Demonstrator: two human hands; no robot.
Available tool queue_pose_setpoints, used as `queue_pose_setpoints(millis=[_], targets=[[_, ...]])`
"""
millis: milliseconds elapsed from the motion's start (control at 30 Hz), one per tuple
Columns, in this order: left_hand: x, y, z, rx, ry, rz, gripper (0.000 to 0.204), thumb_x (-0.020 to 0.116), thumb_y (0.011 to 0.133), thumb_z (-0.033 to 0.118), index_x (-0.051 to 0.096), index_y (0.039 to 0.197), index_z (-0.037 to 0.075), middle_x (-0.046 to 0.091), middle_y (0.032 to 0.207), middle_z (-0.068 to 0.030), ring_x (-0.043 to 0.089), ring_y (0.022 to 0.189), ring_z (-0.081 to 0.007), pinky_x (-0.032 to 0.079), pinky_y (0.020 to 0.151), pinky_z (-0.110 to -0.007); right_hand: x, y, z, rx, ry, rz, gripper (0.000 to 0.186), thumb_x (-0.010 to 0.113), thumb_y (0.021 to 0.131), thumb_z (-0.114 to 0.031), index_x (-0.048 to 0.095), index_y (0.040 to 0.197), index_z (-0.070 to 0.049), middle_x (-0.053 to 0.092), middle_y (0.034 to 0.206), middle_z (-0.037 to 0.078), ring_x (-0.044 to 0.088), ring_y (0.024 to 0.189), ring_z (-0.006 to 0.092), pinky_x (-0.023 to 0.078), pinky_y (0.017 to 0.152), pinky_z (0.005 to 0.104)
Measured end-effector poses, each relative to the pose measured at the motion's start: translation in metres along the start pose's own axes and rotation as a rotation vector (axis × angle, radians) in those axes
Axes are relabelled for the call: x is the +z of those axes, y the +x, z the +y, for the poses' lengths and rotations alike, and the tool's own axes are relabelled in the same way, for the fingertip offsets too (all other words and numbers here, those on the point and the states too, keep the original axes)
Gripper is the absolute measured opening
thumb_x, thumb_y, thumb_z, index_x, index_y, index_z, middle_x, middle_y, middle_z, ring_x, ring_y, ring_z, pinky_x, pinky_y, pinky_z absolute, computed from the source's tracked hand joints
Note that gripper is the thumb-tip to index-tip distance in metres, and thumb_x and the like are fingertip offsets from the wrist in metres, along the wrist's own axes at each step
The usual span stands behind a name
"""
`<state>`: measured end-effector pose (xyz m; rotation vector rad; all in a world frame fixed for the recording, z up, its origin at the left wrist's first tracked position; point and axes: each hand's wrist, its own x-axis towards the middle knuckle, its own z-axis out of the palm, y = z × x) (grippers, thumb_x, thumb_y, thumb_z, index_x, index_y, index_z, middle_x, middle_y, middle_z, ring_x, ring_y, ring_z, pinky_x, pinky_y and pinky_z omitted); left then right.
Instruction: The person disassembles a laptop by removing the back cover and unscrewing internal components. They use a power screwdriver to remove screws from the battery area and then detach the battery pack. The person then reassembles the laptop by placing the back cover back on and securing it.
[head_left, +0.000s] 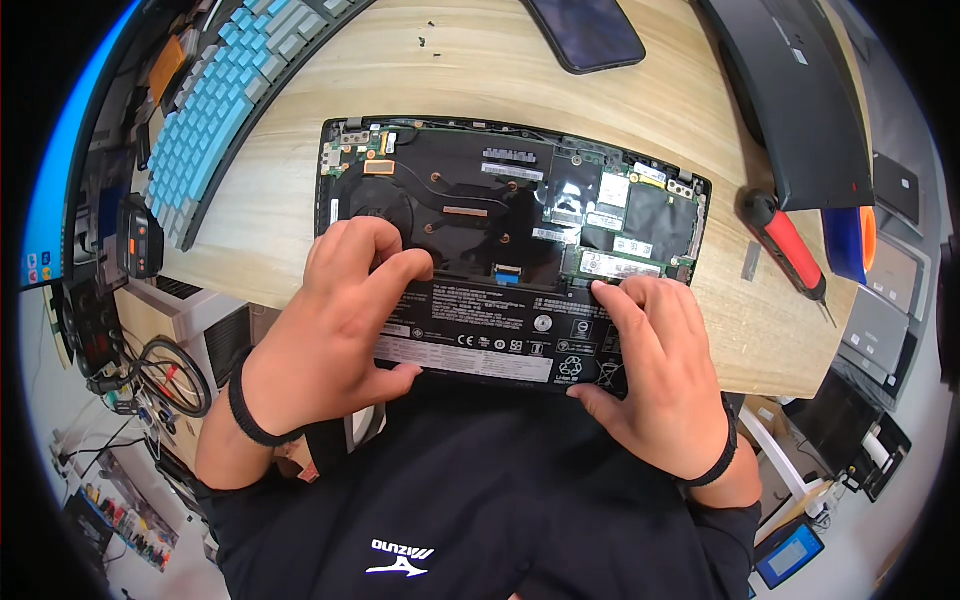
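An opened laptop base lies on the wooden table in front of me, its circuit boards, heat pipe and drive exposed. Along its near side sits a flat black laptop battery with printed labels. My left hand grips the battery's left part, fingers on its far edge and thumb at the near edge. At the other end my right hand does likewise, index finger at the far edge and thumb near the front. Whether the battery is lifted from the base I cannot tell.
A blue-grey keyboard stands at the left, a smartphone at the back. On the right are a red and black screwdriver and a dark laptop cover. Small screws lie behind the base. The table's front edge runs close to me.
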<state>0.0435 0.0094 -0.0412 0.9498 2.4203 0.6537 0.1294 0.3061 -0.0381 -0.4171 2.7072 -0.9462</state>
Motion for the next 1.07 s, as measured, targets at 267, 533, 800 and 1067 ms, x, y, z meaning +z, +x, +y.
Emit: queue_pose_setpoints(millis=[267, 533, 800, 1067], targets=[[0.003, -0.003, 0.0, 0.041, 0.0, 0.032, 0.078, 0.087, 0.055, 0.01, 0.052, 0.124, 0.004, 0.048, 0.121, -0.0173, 0.051, 0.114, -0.0403, 0.044, 0.102, -0.046, 0.002, -0.002, -0.001, -0.017, 0.011, 0.044, 0.094, 0.092, 0.05, -0.002, 0.055, 0.136, 0.001, 0.054, 0.115, 0.018, 0.055, 0.105, 0.0386, 0.046, 0.092, 0.0482], [0.005, -0.009, 0.0, 0.056, 0.027, 0.072, 0.077, 0.086, 0.059, 0.012, 0.054, 0.128, 0.003, 0.05, 0.126, -0.0167, 0.052, 0.119, -0.0389, 0.042, 0.105, -0.047, 0.0, -0.003, 0.0, -0.011, 0.006, 0.034, 0.092, 0.093, 0.051, -0.004, 0.056, 0.135, 0.003, 0.056, 0.117, 0.018, 0.057, 0.107, 0.0392, 0.048, 0.093, 0.0477], [0.012, -0.021, -0.005, 0.059, 0.062, 0.083, 0.087, 0.088, 0.059, 0.017, 0.056, 0.138, 0.004, 0.05, 0.13, -0.0186, 0.052, 0.12, -0.0404, 0.045, 0.105, -0.049, -0.002, -0.006, 0.001, -0.02, -0.009, -0.008, 0.084, 0.091, 0.054, -0.008, 0.06, 0.131, 0.006, 0.058, 0.122, 0.017, 0.058, 0.114, 0.0378, 0.047, 0.099, 0.0472], [0.018, -0.031, -0.011, 0.082, 0.093, 0.072, 0.092, 0.088, 0.064, 0.019, 0.055, 0.149, 0.007, 0.05, 0.135, -0.016, 0.052, 0.124, -0.0391, 0.042, 0.109, -0.05, 0.001, -0.01, -0.003, 0.019, -0.088, -0.052, 0.084, 0.09, 0.062, -0.015, 0.06, 0.138, 0.003, 0.055, 0.13, 0.017, 0.054, 0.122, 0.0376, 0.045, 0.104, 0.0486]])
